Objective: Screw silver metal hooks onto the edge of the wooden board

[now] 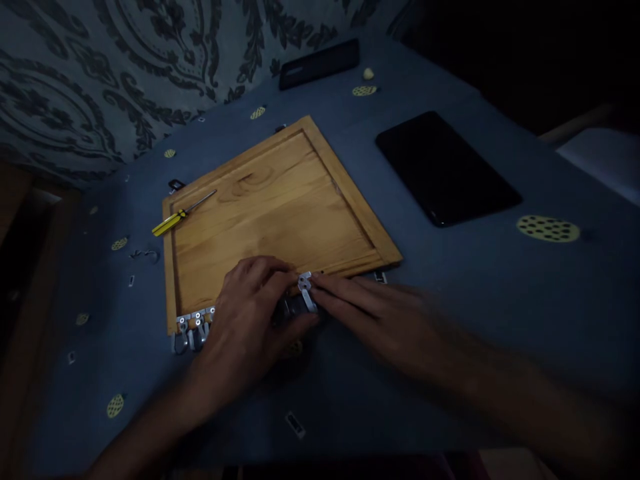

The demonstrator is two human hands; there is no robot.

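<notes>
A wooden frame with a recessed panel (270,207) lies flat on the table. At its near edge, a small silver metal hook (306,291) with screw holes sits between my two hands. My left hand (245,307) is curled over that edge, its index finger and thumb at the hook's left side and lower end. From the right, my right hand (370,310) has its fingertips pressed together against the hook's upper part. More metal hooks (198,323) are fixed with screws at the near left corner; my left hand hides part of this row.
A yellow-handled screwdriver (173,223) rests across the frame's left side. Right of the frame lies a black tablet-like slab (445,167). A dark phone case (320,63) and a small pale round object (369,73) are near the patterned wall. Blue cloth (350,407) covers the table.
</notes>
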